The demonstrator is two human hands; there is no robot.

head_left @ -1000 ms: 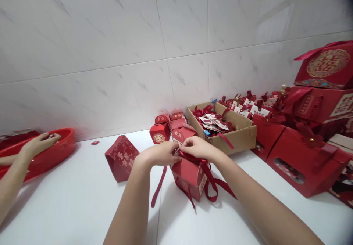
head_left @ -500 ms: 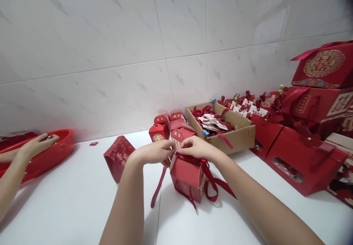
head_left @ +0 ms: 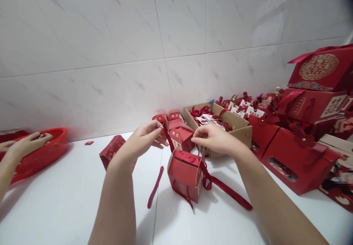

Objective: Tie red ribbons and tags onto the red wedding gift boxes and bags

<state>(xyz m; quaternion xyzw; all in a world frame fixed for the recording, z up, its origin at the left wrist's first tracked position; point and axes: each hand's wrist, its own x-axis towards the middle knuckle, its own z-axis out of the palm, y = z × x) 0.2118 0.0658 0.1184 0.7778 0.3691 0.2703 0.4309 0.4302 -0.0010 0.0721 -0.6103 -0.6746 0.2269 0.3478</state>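
Observation:
A small red gift box stands on the white surface in front of me, with dark red ribbon trailing from its right side. My left hand is raised above and left of the box, fingers pinched on a ribbon end that runs down to the box top. My right hand hovers above the box's right side, fingers pinched on another ribbon strand. A loose ribbon strip lies left of the box.
A cardboard box of ribbons and tags sits behind. Small red boxes stand near the wall, and a flattened one lies left. Large red gift boxes are stacked at right. Another person's hand rests on a red basin at left.
My hands have lifted off the box top and moved apart, drawing the ribbon ends up and outward. The right ribbon tail now lies stretched further right.

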